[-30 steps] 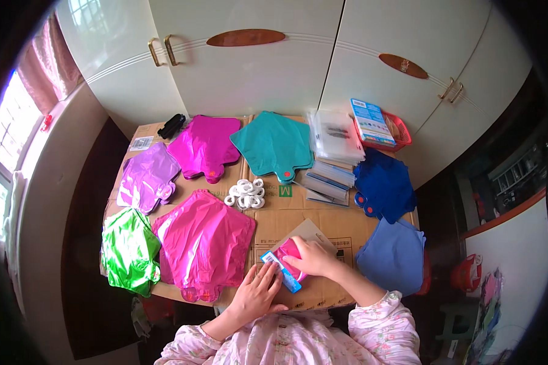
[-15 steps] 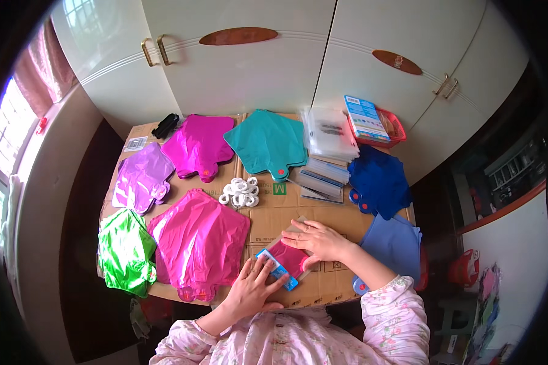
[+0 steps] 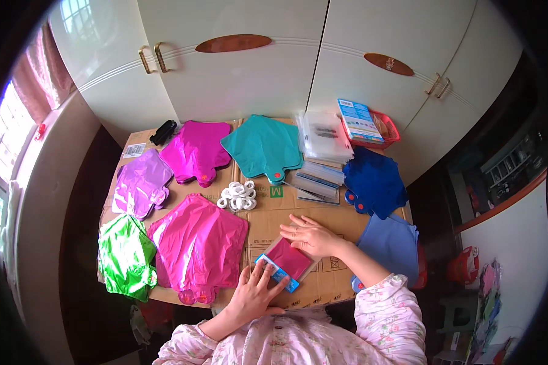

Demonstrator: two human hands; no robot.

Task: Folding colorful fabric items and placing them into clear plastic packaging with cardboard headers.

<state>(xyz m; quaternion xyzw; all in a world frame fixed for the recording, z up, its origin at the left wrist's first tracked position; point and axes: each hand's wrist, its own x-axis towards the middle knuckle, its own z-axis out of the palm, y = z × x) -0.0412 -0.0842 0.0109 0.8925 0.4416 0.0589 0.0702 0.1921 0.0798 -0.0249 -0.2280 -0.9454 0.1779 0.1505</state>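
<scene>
One packet [image 3: 288, 258], a clear sleeve with crimson contents [image 3: 293, 256] and one blue strip [image 3: 291, 285], lies flat on the cardboard [image 3: 265, 222], near the person. Both hands are open, fingers extended: the left hand [image 3: 254, 296] rests on the strip, the right hand [image 3: 313, 236] lies at the far edge; neither grips anything. Beyond: one heap of white rings [image 3: 238, 196], overlapping, exact count not determinable. Coloured shapes form seven groups, one each: hot pink [image 3: 201, 243], green [image 3: 126, 255], lilac [image 3: 141, 184], magenta [image 3: 196, 149], teal [image 3: 263, 148], dark blue [image 3: 377, 179], light blue [image 3: 388, 248]. One stack of clear sleeves [image 3: 324, 135]; one red basket [image 3: 391, 129].
</scene>
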